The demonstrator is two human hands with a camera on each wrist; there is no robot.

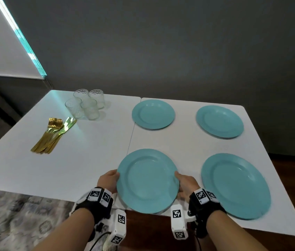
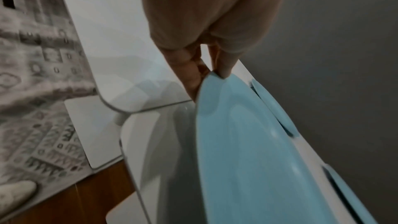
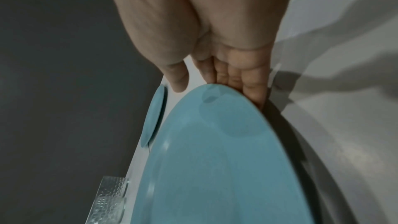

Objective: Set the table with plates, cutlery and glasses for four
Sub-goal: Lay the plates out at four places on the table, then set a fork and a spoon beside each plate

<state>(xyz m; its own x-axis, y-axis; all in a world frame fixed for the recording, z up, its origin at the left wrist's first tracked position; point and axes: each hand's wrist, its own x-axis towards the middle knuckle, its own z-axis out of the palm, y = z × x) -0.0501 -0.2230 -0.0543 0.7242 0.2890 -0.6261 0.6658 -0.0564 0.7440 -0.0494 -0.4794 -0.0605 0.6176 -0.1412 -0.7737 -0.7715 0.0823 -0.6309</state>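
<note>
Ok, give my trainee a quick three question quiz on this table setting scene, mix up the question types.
1. True or false: the gold cutlery is already laid beside the plates.
2. How many glasses stand on the white table: A two, B four, C six?
3. Fill in: the left hand and right hand hold the near-left ____.

Key: 1 false, it lies in one pile. 2 B. 3 plate.

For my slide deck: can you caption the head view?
Both hands, left hand and right hand, hold the fourth teal plate at the white table's near edge.
</note>
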